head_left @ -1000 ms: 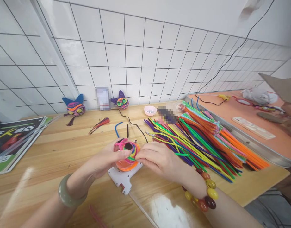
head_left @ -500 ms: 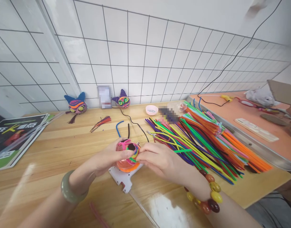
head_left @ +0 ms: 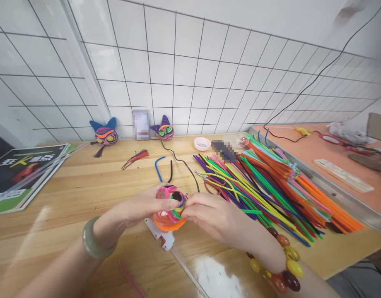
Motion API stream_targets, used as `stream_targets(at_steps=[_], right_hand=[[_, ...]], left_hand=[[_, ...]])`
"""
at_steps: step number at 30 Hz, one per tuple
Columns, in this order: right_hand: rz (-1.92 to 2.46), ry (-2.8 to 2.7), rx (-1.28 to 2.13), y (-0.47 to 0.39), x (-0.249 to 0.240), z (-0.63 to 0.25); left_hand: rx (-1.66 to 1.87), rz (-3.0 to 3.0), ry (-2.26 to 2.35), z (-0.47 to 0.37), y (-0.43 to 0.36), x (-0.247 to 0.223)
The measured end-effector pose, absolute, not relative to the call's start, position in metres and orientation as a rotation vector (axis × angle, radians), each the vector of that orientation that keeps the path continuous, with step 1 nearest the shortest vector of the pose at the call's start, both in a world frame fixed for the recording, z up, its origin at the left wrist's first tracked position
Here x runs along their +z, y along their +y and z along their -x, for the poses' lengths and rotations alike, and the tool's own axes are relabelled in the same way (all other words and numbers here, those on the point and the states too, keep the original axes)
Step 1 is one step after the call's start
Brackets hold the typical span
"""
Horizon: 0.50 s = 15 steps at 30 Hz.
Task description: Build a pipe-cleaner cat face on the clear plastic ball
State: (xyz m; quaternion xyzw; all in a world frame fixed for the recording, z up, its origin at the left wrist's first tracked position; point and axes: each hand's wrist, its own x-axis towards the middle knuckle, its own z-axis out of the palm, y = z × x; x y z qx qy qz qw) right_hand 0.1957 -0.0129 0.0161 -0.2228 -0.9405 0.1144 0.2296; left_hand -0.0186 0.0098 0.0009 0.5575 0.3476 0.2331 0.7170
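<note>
The ball — brightly coiled, partly see-through — sits between both hands.

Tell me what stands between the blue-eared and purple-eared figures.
In the head view, an upright, partly pixelated rectangular panel stands there.

Single view from a head-worn camera, facing forward and down over the bench toward the tiled wall at twelve o'clock; the left hand and right hand lie close, at seven and five o'clock.

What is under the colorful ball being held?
Part of a white plastic tool shows below the ball, on the wooden table; the ball hides more, so whether they touch can't be told.
</note>
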Motion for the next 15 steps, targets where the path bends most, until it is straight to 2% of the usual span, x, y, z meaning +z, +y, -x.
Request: stream_targets(at_steps=[11,15], right_hand=[[0.595,-2.565,0.144,-0.013,0.013,-0.194],[0.603,-2.513,0.188,-0.0116,0.0115,-0.1954]], left_hand=[[0.524,-1.253,0.729,0.0202,0.0097,0.002],[0.51,-1.257,0.737,0.0208,0.0091,0.0041]])
